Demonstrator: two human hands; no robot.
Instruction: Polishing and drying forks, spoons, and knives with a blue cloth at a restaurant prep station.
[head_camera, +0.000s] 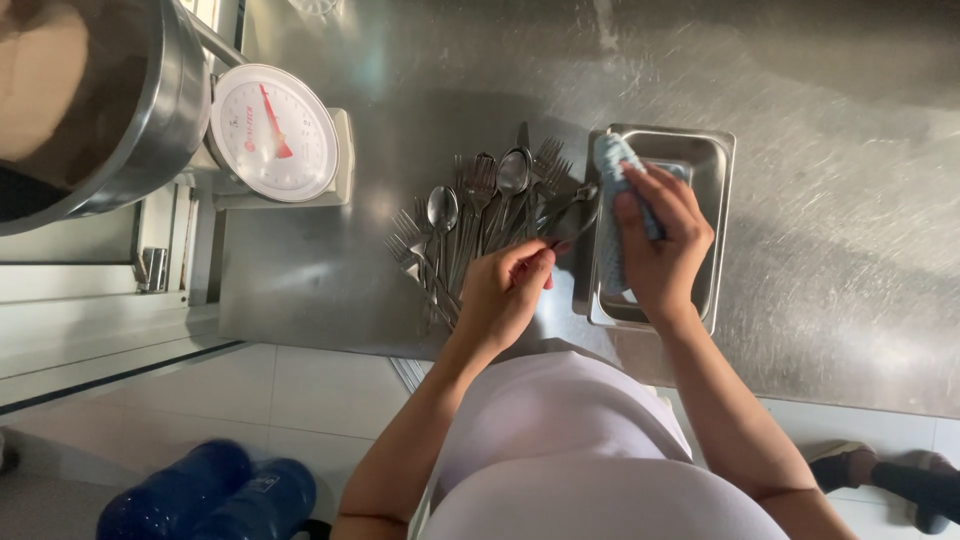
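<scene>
My left hand (510, 290) is closed on the handle of a spoon (572, 205) above the steel surface (820, 200), while my right hand (662, 245) grips a blue cloth (612, 160) over the metal tray (715, 160), beside the cutlery pile (470, 215).

Worktop (820, 200): carries all items listed. Scale (272, 132): far left of the worktop, at its left edge. Large bowl (95, 100): left of the scale, off the worktop's edge. Pile of forks and spoons (470, 215): centre, lying on the worktop between scale and tray. Tray (715, 160): just right of the pile. Cloth (612, 165): over the tray's left rim, under the right hand (660, 245). Left hand (505, 290): at the pile's near side, holding a spoon (565, 212) that reaches to the cloth. Two bottles (205, 495): on the floor, lower left.
</scene>
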